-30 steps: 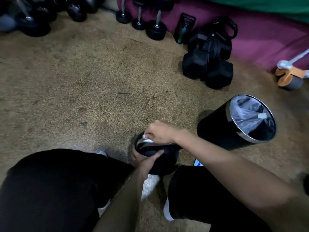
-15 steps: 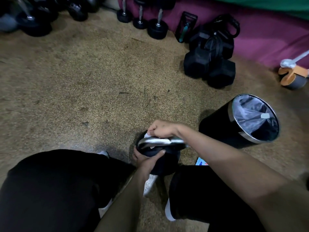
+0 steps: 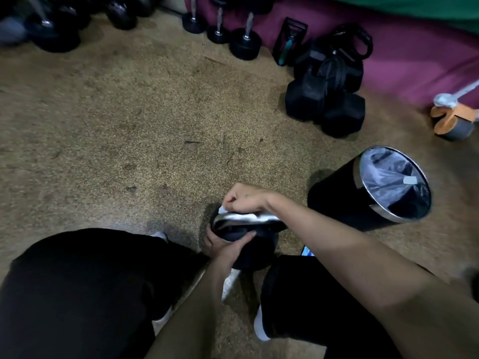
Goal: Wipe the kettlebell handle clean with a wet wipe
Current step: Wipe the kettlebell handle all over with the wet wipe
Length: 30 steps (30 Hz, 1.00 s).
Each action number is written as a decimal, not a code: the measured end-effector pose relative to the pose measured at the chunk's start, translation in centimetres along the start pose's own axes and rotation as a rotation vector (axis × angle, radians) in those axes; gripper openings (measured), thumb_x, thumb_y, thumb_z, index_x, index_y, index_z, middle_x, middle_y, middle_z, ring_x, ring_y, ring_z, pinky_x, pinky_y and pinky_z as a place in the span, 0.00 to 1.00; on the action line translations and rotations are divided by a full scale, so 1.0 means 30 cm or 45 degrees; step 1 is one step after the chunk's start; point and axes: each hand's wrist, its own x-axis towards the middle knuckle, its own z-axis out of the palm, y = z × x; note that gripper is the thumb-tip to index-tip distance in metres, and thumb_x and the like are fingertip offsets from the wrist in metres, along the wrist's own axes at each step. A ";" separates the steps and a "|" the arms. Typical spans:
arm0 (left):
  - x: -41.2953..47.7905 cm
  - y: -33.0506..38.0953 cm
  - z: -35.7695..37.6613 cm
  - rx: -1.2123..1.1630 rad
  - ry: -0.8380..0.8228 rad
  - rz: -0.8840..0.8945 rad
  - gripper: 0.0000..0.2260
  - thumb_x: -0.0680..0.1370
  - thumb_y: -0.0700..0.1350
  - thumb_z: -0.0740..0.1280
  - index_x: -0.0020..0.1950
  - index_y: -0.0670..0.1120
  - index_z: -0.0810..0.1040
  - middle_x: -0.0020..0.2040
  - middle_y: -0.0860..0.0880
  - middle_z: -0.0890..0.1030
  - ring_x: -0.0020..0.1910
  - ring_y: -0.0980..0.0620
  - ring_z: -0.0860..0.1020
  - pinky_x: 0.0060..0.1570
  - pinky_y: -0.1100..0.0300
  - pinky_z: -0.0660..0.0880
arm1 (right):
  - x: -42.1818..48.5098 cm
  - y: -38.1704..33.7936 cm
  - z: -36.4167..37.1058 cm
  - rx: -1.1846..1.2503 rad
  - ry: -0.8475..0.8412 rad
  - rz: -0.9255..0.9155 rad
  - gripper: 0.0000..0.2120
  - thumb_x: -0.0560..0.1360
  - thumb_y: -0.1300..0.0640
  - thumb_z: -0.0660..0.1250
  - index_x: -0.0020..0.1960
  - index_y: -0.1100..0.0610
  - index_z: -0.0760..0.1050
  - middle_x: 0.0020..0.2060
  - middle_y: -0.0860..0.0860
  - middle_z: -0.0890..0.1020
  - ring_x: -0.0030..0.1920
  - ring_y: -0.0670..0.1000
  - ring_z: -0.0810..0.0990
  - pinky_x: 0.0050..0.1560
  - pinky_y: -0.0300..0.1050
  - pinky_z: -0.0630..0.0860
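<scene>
Head view: right hand fingers closed round wet wipe on kettlebell handle; left hand fingers grip the kettlebell body, apparently to steady it.

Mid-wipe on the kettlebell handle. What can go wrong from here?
1. The wipe is bunched small under the right hand at one end of the handle. The shiny stretch toward the wrist may get skipped.
2. Only the left hand braces the kettlebell, which sits between the feet. Hard rubbing might tip it onto the shoe.
</scene>
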 end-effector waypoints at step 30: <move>-0.008 0.012 -0.008 0.069 -0.010 -0.034 0.61 0.64 0.54 0.88 0.88 0.48 0.54 0.87 0.43 0.56 0.87 0.43 0.56 0.83 0.49 0.58 | -0.052 -0.024 0.071 -0.766 0.155 -0.353 0.09 0.73 0.60 0.64 0.51 0.55 0.79 0.45 0.53 0.80 0.46 0.56 0.81 0.45 0.49 0.80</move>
